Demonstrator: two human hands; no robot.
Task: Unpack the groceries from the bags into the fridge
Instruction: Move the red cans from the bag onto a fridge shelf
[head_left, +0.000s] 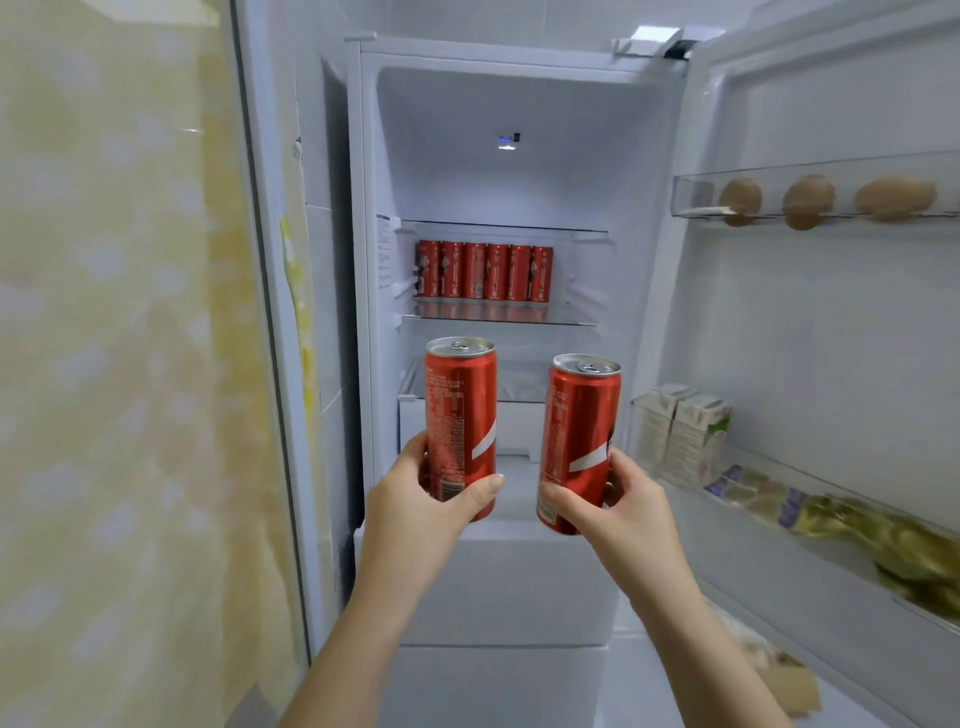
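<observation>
Left can (460, 415): white "Coca-Cola" script low on the side, just above a barcode; the block of fine print above it is too small to read. Right can (579, 441), row of cans (483, 273) on the shelf, sticker (384, 254) on the fridge wall, cartons (685, 426) in the door: print present, none legible.

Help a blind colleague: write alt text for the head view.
Left hand grips a red can, right hand a second can, both upright, before an open fridge; six cans line its shelf, eggs and cartons its door.
</observation>
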